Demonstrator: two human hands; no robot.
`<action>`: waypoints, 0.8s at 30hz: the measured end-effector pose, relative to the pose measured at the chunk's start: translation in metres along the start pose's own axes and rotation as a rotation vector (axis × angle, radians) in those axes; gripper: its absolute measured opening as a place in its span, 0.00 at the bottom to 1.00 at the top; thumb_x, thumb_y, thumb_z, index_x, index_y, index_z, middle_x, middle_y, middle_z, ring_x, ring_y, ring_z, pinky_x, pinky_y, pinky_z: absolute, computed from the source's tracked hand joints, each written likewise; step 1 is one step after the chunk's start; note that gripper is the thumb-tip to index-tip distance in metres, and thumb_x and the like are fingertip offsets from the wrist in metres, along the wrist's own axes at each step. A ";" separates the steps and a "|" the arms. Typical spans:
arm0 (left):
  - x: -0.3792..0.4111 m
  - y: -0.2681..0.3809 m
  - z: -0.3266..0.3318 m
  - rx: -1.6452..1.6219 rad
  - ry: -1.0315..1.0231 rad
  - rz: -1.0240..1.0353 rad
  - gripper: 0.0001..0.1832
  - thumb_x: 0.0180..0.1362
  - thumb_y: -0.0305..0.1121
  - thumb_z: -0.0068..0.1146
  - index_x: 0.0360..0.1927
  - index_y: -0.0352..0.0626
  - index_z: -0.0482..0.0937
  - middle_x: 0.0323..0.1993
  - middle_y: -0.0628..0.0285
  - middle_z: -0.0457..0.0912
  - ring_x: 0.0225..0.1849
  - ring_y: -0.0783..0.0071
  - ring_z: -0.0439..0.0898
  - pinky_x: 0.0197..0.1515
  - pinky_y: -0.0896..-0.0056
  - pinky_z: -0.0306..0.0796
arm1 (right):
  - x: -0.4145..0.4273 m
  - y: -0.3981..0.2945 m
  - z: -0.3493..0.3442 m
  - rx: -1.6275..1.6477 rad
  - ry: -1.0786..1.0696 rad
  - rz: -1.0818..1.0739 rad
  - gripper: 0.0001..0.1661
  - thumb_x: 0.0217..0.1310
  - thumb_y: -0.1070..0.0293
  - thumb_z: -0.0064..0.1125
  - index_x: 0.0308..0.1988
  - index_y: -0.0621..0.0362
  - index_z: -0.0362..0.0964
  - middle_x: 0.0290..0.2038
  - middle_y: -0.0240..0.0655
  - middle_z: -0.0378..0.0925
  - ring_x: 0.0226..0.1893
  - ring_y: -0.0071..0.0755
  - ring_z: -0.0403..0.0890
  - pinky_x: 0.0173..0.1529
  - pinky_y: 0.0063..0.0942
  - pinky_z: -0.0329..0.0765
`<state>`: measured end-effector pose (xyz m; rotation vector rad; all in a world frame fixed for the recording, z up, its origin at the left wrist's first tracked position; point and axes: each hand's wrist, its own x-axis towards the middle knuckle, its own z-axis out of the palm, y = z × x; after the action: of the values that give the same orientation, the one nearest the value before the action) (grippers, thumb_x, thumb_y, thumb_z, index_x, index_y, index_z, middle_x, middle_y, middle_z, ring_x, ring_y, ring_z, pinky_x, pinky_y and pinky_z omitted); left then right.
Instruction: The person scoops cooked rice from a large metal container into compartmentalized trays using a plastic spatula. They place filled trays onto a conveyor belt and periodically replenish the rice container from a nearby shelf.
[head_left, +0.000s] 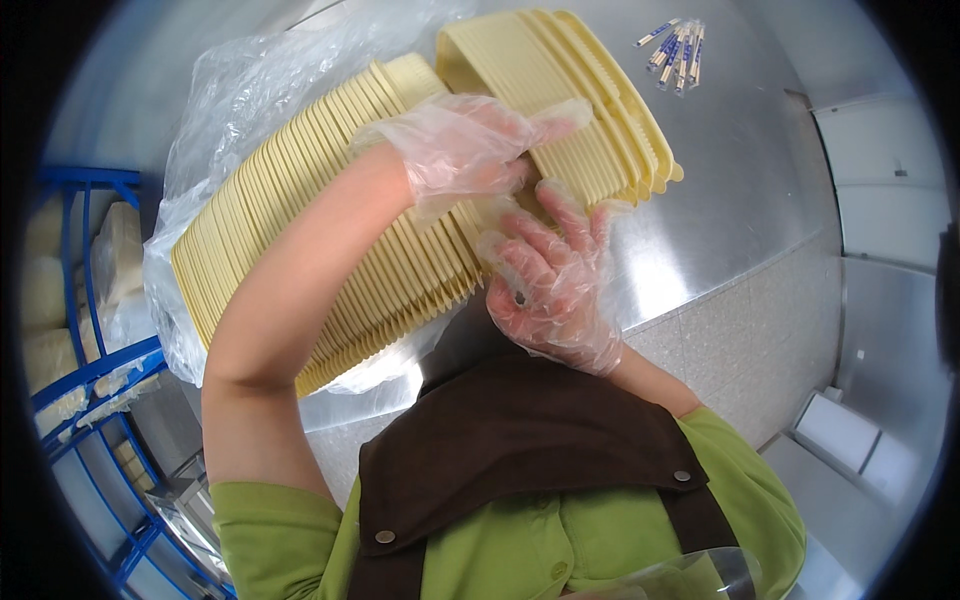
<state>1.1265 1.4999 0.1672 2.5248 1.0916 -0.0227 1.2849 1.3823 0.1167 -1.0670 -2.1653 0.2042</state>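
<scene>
A long row of nested pale yellow plastic trays (300, 187) lies on its side on a metal table (739, 172). Beyond its right end, a smaller group of the same trays (559, 75) stands at an angle. My left hand (480, 139), in a clear disposable glove, reaches over the row's end. Its extended finger lies against the smaller group, while the other fingertips hang over the gap between the two. My right hand (555, 277), gloved likewise, is turned palm up with fingers spread, just below that gap. Its fingertips are close to the trays' lower edges; contact is unclear.
Crumpled clear plastic bag (232, 97) lies behind and under the long row. Several wrapped sticks (679, 52) with blue printing rest at the table's far right. A blue rack (82, 277) with bagged goods stands at left. Speckled flooring (727, 330) shows past the table edge.
</scene>
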 end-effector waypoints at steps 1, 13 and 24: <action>-0.003 -0.002 0.001 0.029 0.065 0.047 0.35 0.56 0.34 0.48 0.68 0.64 0.54 0.38 0.50 0.79 0.40 0.53 0.77 0.49 0.57 0.69 | 0.000 0.000 0.000 -0.002 0.006 -0.003 0.26 0.36 0.69 0.64 0.43 0.46 0.72 0.50 0.33 0.72 0.58 0.47 0.66 0.60 0.57 0.51; -0.026 -0.003 -0.034 0.015 -0.164 -0.044 0.40 0.46 0.46 0.62 0.65 0.61 0.62 0.55 0.58 0.73 0.62 0.55 0.66 0.69 0.43 0.46 | -0.001 0.004 -0.002 0.034 0.062 -0.023 0.28 0.39 0.80 0.57 0.46 0.51 0.69 0.46 0.33 0.76 0.51 0.48 0.74 0.59 0.53 0.61; -0.027 -0.009 -0.023 -0.028 -0.026 0.061 0.41 0.40 0.49 0.67 0.62 0.60 0.67 0.53 0.55 0.73 0.57 0.54 0.69 0.64 0.52 0.56 | 0.001 0.006 -0.007 0.049 0.049 -0.023 0.25 0.35 0.81 0.60 0.40 0.52 0.72 0.46 0.34 0.75 0.48 0.45 0.75 0.55 0.47 0.68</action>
<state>1.0980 1.4948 0.1897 2.5241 0.9979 -0.0233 1.2927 1.3856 0.1202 -1.0089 -2.1166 0.2173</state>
